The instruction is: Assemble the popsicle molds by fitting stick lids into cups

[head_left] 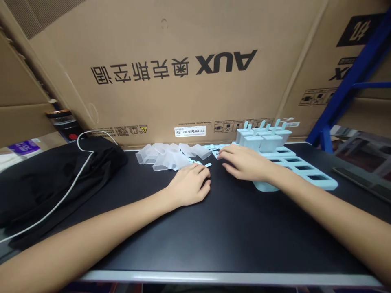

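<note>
Fingers of the left hand (190, 186) curl loosely toward the palm, knuckles up, resting on the black table (220, 236); whether they pinch anything cannot be determined, though a small pale blue stick (204, 165) lies just beyond the fingertips. Fingers of the right hand (242, 162) lie flat and slightly spread, fingertips reaching toward more pale blue pieces (214, 147) near the table's rear edge; no grip is visible. The right wrist lies across the near end of the pale blue mould tray (308, 173). Risk, as a judgement: a sideways sweep of that wrist could shift the tray or tip the filled moulds (262, 136) at its far end, because they stand upright with thin handles protruding. The small sticks could also be flicked away by the fingertips. The tray is matt pale blue plastic with rectangular open slots along its right portion. A heap of translucent cups (171, 156) lies beyond the left hand, tumbled on their sides, near a cardboard box (183, 61).
</note>
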`<state>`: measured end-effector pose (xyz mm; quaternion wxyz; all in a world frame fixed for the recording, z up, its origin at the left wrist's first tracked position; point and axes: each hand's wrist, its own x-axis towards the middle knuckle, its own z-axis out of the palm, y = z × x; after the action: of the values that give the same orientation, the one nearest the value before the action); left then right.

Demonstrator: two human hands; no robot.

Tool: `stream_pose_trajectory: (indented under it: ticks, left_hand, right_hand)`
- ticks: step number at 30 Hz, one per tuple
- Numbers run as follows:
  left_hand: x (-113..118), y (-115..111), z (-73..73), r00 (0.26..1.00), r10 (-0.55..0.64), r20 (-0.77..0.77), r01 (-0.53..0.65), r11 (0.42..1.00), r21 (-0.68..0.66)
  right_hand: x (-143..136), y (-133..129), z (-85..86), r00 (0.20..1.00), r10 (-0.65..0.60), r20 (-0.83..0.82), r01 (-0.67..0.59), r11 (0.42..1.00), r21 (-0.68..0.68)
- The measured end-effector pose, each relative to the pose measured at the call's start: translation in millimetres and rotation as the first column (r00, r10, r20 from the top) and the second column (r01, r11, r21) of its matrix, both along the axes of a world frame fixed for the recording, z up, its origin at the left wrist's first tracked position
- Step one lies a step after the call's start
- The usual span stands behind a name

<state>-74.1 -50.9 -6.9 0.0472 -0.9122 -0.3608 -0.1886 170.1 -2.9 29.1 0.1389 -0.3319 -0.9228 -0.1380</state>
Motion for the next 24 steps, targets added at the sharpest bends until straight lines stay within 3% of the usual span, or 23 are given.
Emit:
stream_pose_trajectory:
  ticks: [8, 11, 15, 19, 22, 24]
  left_hand:
    - [-0.8, -2.8, 1.1, 0.999, -0.015, -0.036, 0.015, 1.0, 0.024]
    - [-0.5, -3.5, 2.2, 0.999, -0.02, -0.044, 0.022, 0.999, 0.028]
    - [-1.9, -3.8, 0.9, 0.999, -0.041, -0.02, 0.042, 0.997, 0.069]
    - [-3.6, -4.0, 0.1, 0.995, -0.048, 0.088, 0.031, 0.981, 0.191]
    - [-3.9, -2.5, -0.6, 0.976, -0.088, 0.201, 0.031, 0.963, 0.267]
    - [-4.1, -0.6, -2.6, 0.951, -0.148, 0.27, 0.066, 0.955, 0.291]
  right_hand:
    - [-31.5, 46.1, -10.0, 0.97, -0.048, 0.239, 0.039, 0.998, 0.04]
    - [-34.1, 53.9, -11.3, 0.964, -0.086, 0.252, 0.075, 0.996, 0.054]
    - [-20.4, 53.4, -1.5, 0.992, -0.053, 0.118, 0.046, 0.997, 0.063]
    - [-1.7, 36.6, 26.6, 0.993, -0.007, -0.117, 0.01, 1.0, 0.027]
    - [-1.3, 12.4, 46.2, 0.95, 0.018, -0.312, -0.049, 0.995, -0.091]
    - [-8.6, -4.6, 52.7, 0.914, 0.064, -0.402, -0.158, 0.966, -0.206]
